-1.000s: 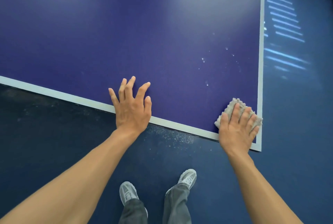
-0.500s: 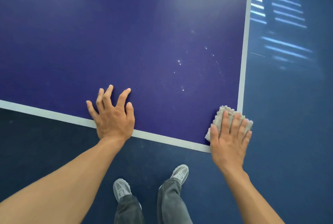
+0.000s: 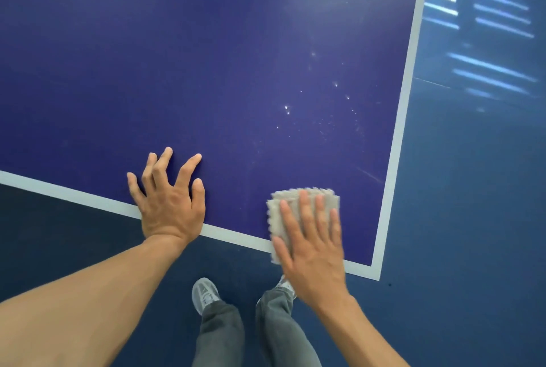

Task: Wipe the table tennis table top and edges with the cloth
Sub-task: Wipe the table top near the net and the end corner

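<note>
The dark blue table tennis table top (image 3: pixel 206 56) fills most of the view, with a white border line along its near edge (image 3: pixel 74 193) and right edge (image 3: pixel 404 106). My right hand (image 3: pixel 313 248) presses flat, fingers straight, on a folded grey cloth (image 3: pixel 291 201) lying over the near edge, a little left of the table's near right corner (image 3: pixel 376 273). My left hand (image 3: pixel 168 201) rests on the table near the same edge, fingers spread. Small white specks (image 3: pixel 319 109) dot the surface beyond the cloth.
Dark blue floor (image 3: pixel 472 219) surrounds the table on the near and right sides. Striped patches of light (image 3: pixel 487 12) fall on the floor at the upper right. My own legs and grey shoes (image 3: pixel 206 295) stand just below the near edge.
My right hand has slid the cloth leftward along the near edge, away from the corner. My left hand stays planted on the table near the edge.
</note>
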Tool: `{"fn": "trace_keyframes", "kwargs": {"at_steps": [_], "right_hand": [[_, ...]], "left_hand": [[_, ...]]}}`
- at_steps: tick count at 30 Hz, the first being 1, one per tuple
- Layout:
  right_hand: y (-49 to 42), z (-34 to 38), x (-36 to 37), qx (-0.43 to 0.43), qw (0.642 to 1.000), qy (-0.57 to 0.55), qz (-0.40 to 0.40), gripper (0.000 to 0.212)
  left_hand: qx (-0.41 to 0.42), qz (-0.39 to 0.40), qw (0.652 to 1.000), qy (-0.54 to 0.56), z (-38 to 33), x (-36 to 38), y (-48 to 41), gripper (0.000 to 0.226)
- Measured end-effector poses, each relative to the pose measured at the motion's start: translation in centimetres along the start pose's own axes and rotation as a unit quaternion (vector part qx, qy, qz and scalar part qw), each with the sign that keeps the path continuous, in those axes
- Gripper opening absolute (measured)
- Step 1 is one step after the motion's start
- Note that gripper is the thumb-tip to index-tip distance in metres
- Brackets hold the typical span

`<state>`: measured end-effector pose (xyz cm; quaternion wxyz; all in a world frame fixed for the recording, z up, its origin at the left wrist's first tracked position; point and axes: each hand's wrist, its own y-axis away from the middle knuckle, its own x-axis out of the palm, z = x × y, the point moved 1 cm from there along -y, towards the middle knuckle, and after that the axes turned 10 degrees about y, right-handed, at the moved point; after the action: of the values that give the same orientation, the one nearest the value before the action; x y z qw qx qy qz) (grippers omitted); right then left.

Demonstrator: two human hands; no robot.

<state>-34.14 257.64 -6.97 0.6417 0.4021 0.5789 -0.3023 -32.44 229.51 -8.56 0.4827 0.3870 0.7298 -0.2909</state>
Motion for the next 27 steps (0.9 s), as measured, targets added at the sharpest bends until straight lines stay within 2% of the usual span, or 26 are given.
{"fn": "trace_keyframes", "kwargs": {"at_steps": [4,8,9,11,13,16,18,21,24,27], "right_hand": [[-2.5,-3.9,-1.4,0.114,0.993,0.000,0.031,0.068],[-12.6,-3.1,-2.8,0.278,0.958,-0.052,0.039,0.072],[-15.3,-2.2,-3.1,0.287,0.955,-0.064,0.040,0.071],[-18.6,0.7,-3.6,0.218,0.974,-0.040,0.036,0.068],[-18.9,3.9,-3.8,0.083,0.996,-0.008,0.021,0.065],[-14.3,6.0,-2.9,-0.099,0.995,0.016,-0.003,0.063],[-10.0,4.5,-1.9,-0.154,0.988,0.022,-0.002,0.062],[-6.0,-0.4,-1.2,-0.127,0.991,0.043,0.003,0.062],[-5.8,-5.0,-1.9,-0.002,0.998,0.034,0.047,0.066],[-9.0,-9.0,-3.2,0.121,0.989,0.013,0.083,0.067]], "left_hand": [[0.002,0.001,1.000,-0.003,-0.1,-0.1,-0.1,0.050],[0.007,0.002,1.000,-0.007,0.0,-0.1,0.0,0.049],[0.007,0.002,1.000,-0.007,0.0,-0.1,0.0,0.048],[0.008,0.004,1.000,-0.006,0.0,-0.2,-0.1,0.048],[0.006,0.006,1.000,-0.005,0.0,-0.3,0.0,0.048],[0.008,-0.005,1.000,0.005,0.2,-0.4,0.1,0.047],[0.008,-0.008,1.000,0.012,0.2,-0.3,0.0,0.047],[0.007,-0.009,1.000,0.020,0.2,-0.2,0.0,0.046],[0.010,-0.010,1.000,0.018,0.7,-0.3,-0.2,0.046],[0.005,-0.012,1.000,0.021,0.8,-0.2,0.0,0.046]]}}
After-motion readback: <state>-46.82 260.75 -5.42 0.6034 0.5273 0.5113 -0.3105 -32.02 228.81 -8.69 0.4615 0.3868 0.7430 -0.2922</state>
